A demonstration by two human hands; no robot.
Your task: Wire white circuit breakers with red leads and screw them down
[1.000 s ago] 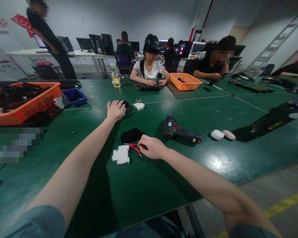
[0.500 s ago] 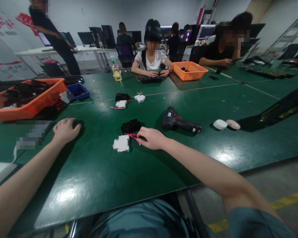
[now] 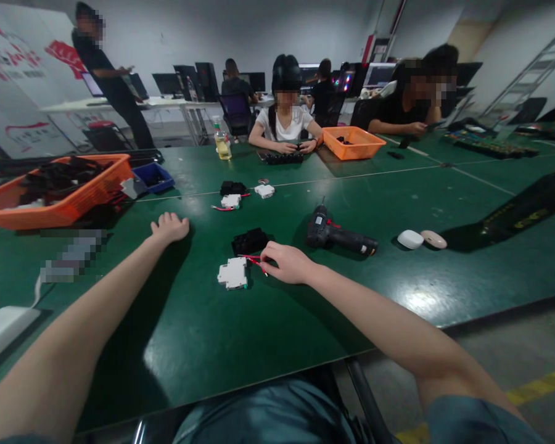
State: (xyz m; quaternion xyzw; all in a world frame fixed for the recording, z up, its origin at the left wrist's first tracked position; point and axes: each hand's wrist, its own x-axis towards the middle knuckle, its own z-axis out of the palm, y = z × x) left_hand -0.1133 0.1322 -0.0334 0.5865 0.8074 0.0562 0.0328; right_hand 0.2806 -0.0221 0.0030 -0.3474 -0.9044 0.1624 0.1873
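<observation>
My right hand (image 3: 287,262) is closed in a pinch on red wires (image 3: 252,258) beside a white circuit-breaker-like module (image 3: 234,273). Just behind the module lies a black plastic part (image 3: 250,240), close to my fingertips. My left hand (image 3: 171,227) is open and low over the green table (image 3: 198,333), palm down, holding nothing. To the right of my right hand, a black cordless drill (image 3: 337,234) lies on its side. Farther back sit another black part (image 3: 234,188), a white module with red wire (image 3: 230,201) and a second white module (image 3: 264,191).
At left stand an orange basket (image 3: 74,200) of dark parts, a small blue bin (image 3: 153,177) and a white power strip (image 3: 7,333). A white case (image 3: 410,239) and a black bottle (image 3: 527,206) lie at right. Across the table, a person sits beside another orange basket (image 3: 354,145).
My left hand has moved right across the table, toward the middle. My right hand keeps its pinch on the red wires. The view has shifted slightly.
</observation>
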